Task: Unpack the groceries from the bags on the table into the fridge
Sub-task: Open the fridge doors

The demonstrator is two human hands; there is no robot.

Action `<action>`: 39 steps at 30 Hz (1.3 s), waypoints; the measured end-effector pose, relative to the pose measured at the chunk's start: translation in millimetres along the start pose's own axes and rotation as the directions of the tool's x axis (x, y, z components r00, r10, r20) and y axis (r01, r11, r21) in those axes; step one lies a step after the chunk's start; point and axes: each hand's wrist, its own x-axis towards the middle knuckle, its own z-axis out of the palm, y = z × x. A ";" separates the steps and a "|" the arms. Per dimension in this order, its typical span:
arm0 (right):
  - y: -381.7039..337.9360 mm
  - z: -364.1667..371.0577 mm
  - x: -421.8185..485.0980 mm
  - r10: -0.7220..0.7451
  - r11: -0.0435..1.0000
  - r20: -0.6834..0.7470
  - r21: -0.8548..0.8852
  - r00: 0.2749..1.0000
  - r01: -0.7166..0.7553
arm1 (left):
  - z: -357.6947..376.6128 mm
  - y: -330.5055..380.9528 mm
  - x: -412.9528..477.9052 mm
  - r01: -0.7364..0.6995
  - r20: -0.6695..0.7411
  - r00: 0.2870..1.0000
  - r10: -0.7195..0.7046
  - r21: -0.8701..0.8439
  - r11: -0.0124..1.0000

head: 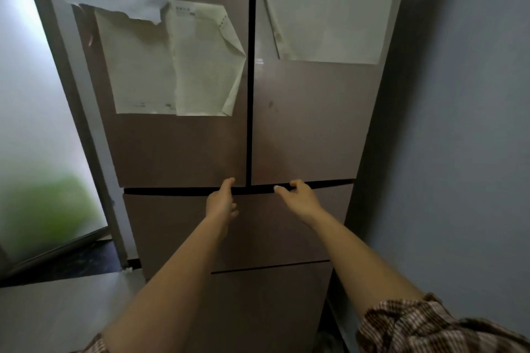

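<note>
Pulling unevenly could let the fingers slip off the door edges, since little is gripped; the papers [172, 66] could be torn loose by a swing; the left hand [220, 200] is open, fingertips at the left door's lower edge; the fridge [301, 123] is shut; the right hand [298, 198] is loosely curled at the seam, gripping nothing; no groceries are seen.

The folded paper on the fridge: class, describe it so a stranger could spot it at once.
Start at the tall brown fridge and take its upper left door, left of the dark centre seam. Three sheets hang there. The folded paper is the pale yellowish one nearest the seam, overlapping a flat sheet; only it is creased, with its right edge curling off the door.
</note>
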 end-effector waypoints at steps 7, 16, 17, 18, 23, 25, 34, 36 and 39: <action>11.8 51.2 66.7 0.323 0.754 -0.029 0.613 0.946 -0.238 | 10.1 -22.1 58.0 0.156 0.056 0.988 -0.147 -0.460 0.874; 5.8 72.9 98.1 0.318 0.252 0.069 0.955 0.945 -0.154 | 23.5 -12.6 87.8 0.152 0.099 0.988 -0.115 -0.639 0.754; 7.8 74.6 101.1 0.318 0.230 0.077 0.961 0.945 -0.156 | 24.7 -13.1 89.0 0.149 0.098 0.989 -0.112 -0.650 0.745; 9.5 75.9 103.3 0.315 0.213 0.086 0.964 0.945 -0.158 | 25.6 -12.5 89.3 0.147 0.103 0.989 -0.106 -0.659 0.738; 6.5 75.8 104.7 0.301 0.262 0.105 0.946 0.948 -0.188 | 23.2 -5.3 87.5 0.154 0.113 0.988 -0.108 -0.602 0.783; 5.9 75.1 98.9 0.308 0.278 0.103 0.941 0.946 -0.193 | 19.5 -5.4 85.3 0.155 0.104 0.988 -0.117 -0.561 0.813; 11.1 68.4 83.5 0.295 0.360 0.094 0.911 0.951 -0.201 | 12.4 -3.3 70.1 0.129 0.044 0.991 -0.123 -0.484 0.866; 12.7 68.4 85.7 0.308 0.373 0.089 0.905 0.947 -0.206 | 13.8 -5.0 71.7 0.121 0.025 0.992 -0.124 -0.482 0.868; 15.0 72.0 92.4 0.310 0.392 0.075 0.898 0.948 -0.199 | 18.1 -4.5 74.1 0.114 0.002 0.992 -0.129 -0.479 0.871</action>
